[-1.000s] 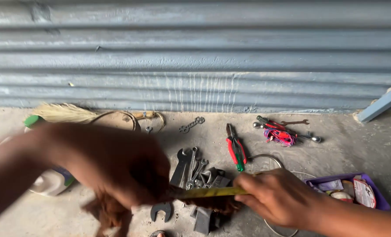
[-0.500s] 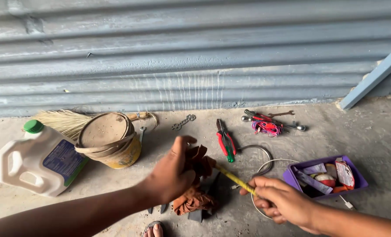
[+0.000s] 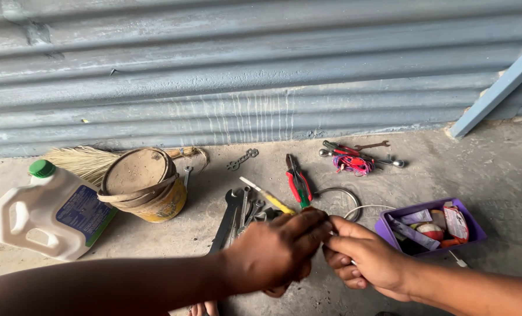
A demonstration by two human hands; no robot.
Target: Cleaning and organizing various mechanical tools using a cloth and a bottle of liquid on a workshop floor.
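Observation:
My left hand (image 3: 275,253) is closed over the near end of a thin yellow-handled tool (image 3: 271,200). The tool's pale tip points up and left over the spanners (image 3: 237,212). My right hand (image 3: 363,257) meets the left from the right, its fingers pinched on the same end of the tool. The brown rag seen earlier is hidden under my left hand. Both hands hover just above the concrete floor (image 3: 507,175), near the spanner pile.
Red and green pliers (image 3: 299,181) and a wire ring (image 3: 338,194) lie beyond the hands. A purple tray (image 3: 469,219) of small packets sits right. A yellow tin (image 3: 147,188), white jug (image 3: 50,213) and broom (image 3: 79,159) stand left. A corrugated shutter (image 3: 261,70) closes the back.
My left hand slid with the rag along the yellow tool to meet my right hand, uncovering the spanners. The tool's free tip now sticks out up-left.

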